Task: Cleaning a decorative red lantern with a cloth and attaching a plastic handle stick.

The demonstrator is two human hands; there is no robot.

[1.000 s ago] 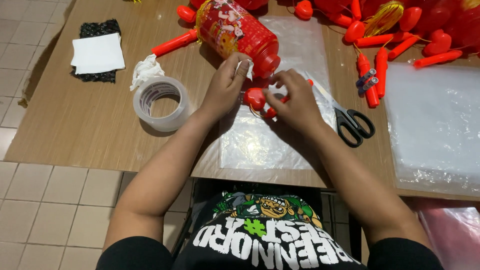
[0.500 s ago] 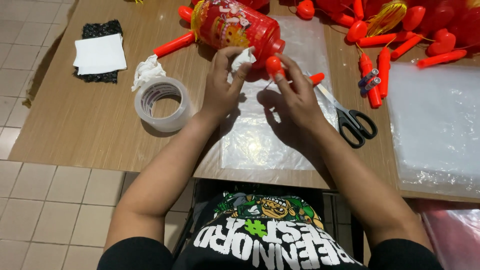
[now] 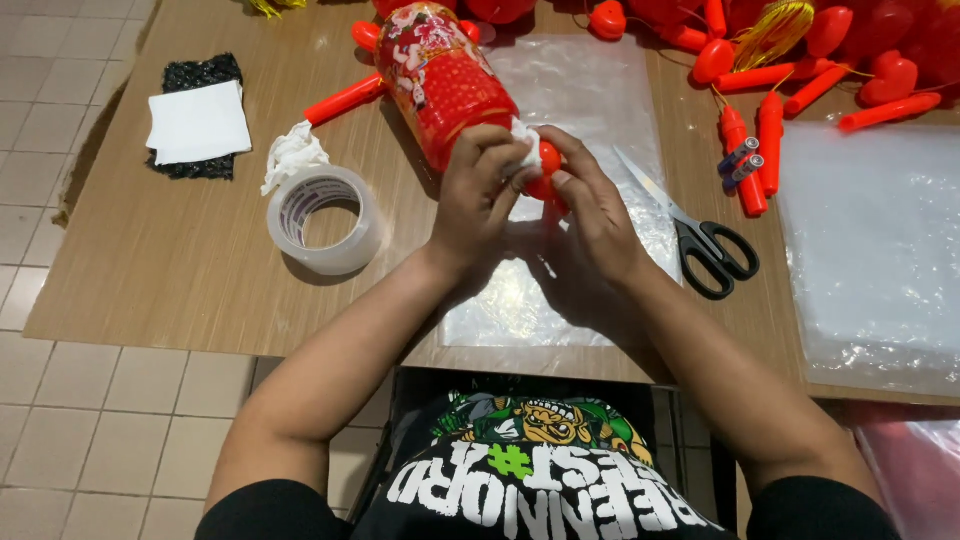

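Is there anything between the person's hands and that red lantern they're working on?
Nothing visible stands in the way. The left hand and right hand are already at the near end of the red lantern, with a bit of white tissue and an orange cap at their fingertips.

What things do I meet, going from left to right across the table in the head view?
White paper pad → clear tape roll → left hand → right hand → black-handled scissors → stack of clear plastic bags.

Clear plastic bag (image 3: 570, 150) flat at table centre, stack of clear plastic bags (image 3: 870, 240) at three o'clock, red printed cylindrical lantern (image 3: 440, 80) at twelve o'clock
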